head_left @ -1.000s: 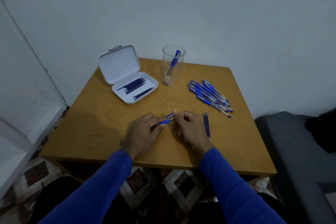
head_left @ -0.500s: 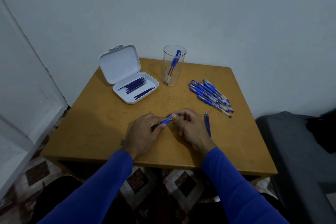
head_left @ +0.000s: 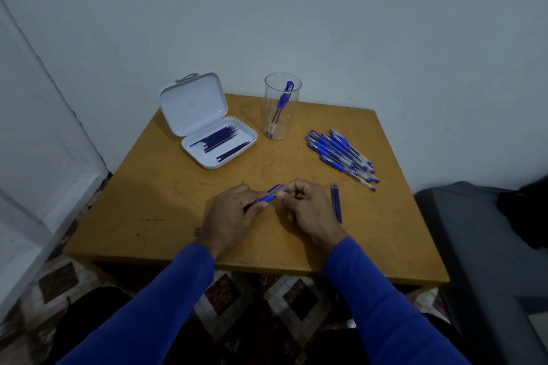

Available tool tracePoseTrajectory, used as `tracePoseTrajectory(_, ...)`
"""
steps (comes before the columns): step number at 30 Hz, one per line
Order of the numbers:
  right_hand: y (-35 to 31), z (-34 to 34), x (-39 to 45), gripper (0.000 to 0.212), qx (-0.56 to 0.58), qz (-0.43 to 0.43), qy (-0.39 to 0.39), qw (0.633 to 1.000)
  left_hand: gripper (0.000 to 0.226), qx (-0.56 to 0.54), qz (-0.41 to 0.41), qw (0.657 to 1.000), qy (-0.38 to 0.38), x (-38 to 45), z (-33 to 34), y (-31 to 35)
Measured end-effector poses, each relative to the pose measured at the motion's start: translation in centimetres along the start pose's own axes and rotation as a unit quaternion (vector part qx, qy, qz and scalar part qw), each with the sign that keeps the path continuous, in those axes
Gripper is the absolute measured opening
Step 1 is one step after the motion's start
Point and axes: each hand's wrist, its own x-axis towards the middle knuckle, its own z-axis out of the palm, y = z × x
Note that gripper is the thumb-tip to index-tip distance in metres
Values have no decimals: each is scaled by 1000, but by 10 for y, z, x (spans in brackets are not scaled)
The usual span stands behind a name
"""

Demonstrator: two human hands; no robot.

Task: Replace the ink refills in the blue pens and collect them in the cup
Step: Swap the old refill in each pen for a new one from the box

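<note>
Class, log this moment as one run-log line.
left hand: grips pen | right hand: pinches pen | cup: one pen inside | pen pile: waiting

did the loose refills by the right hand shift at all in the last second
No. The loose refills lie on the table in the same spot, just below the pen pile.

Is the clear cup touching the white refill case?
Apart. The head view shows a strip of bare table between the clear cup and the white refill case.
</note>
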Motion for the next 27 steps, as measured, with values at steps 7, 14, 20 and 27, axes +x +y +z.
tracePoseTrajectory(7,-3,-2,1,8,21,17,-9,1000,25,8,-4,1000,3,0,0,2)
tracePoseTrajectory(14,2,-6,16,35,-102,8,55,993,28,6,-15,999,38,-1,1,1)
tracePoseTrajectory(20,-3,3,26,29,-314,-74,25,946,26,19,-29,998,58,-1,1,-1)
tracePoseTrajectory(27,-2,6,29,12,-312,-39,5,949,30,20,-38,998,46,-1,3,-2)
